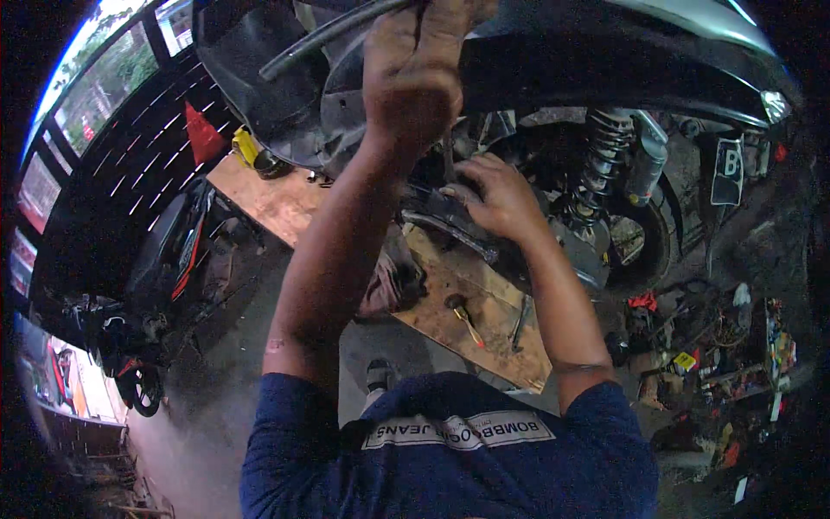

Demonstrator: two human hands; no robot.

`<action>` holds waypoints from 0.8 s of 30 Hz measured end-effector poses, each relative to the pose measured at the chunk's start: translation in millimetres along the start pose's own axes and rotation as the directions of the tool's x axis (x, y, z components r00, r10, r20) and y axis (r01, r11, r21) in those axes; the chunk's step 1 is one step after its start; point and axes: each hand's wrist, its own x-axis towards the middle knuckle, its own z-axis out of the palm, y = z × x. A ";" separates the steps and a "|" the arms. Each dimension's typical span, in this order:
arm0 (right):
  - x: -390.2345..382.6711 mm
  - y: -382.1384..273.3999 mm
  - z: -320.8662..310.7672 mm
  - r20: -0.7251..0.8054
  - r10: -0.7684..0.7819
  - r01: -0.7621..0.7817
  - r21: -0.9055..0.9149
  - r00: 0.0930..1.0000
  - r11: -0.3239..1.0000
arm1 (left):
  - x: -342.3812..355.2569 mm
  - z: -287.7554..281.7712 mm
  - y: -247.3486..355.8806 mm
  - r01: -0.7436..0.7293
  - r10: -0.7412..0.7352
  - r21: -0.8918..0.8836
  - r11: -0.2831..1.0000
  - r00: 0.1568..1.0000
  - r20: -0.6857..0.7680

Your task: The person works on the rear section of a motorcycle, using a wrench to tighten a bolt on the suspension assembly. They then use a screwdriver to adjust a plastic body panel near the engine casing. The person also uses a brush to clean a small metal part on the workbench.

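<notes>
My left hand [415, 65] reaches up to the body of a scooter-style motorcycle [562, 73], beside the end of a black tube [328, 39]. Its fingertips run out at the top edge, and I cannot tell whether it grips the tube. Lower and to the right, my right hand [497, 195] is closed at the underside of the machine, thumb and fingers curled near a thin upright bar [448, 156]. What lies in that grip is hidden. Right of this hand stand a coil-spring shock absorber [605, 156] and the wheel [653, 233].
A wooden board [450, 294] lies below, carrying a dark cloth [393, 277], a yellow-handled tool [465, 318] and a slim metal tool [520, 324]. A yellow-and-black object [251, 154] sits at its far end. Another motorcycle [164, 259] stands left; cluttered parts [709, 363] lie right.
</notes>
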 end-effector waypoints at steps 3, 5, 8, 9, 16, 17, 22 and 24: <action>1.1 -4.0 -2.3 -0.006 0.004 -0.004 -0.019 1.000 1.000 | -8.4 0.5 9.4 0.156 -0.169 -0.204 0.966 0.985 -0.047; 1.3 -6.2 -2.0 -0.014 0.013 -0.013 -0.017 1.000 1.000 | -13.8 -4.1 14.1 0.176 -0.185 -0.140 0.974 0.981 -0.054; 0.5 -6.0 -0.2 -0.038 0.013 -0.013 0.020 0.999 1.000 | -20.9 -13.5 3.2 0.008 -0.010 -0.184 0.983 1.000 -0.012; -0.6 -4.0 1.4 -0.046 0.016 -0.015 0.021 0.999 1.000 | -21.2 -14.7 -1.3 -0.080 0.084 -0.228 0.970 0.996 0.006; -3.0 2.9 2.2 0.053 0.066 -0.064 -0.038 0.996 0.997 | -25.8 3.8 7.2 0.088 -0.104 -0.160 0.983 0.990 -0.091; -2.3 2.0 0.6 0.070 0.074 -0.072 -0.025 0.995 0.997 | -24.7 4.6 8.2 0.113 -0.125 -0.123 0.986 0.987 -0.097; 0.1 -9.2 -6.7 0.092 0.137 -0.137 -0.012 0.986 0.991 | -23.8 7.9 12.0 0.170 -0.177 -0.142 0.975 0.984 -0.036; 0.6 -4.5 -7.0 0.115 0.114 -0.115 0.001 0.987 0.993 | -24.8 16.8 20.2 0.235 -0.239 -0.058 0.970 0.969 -0.060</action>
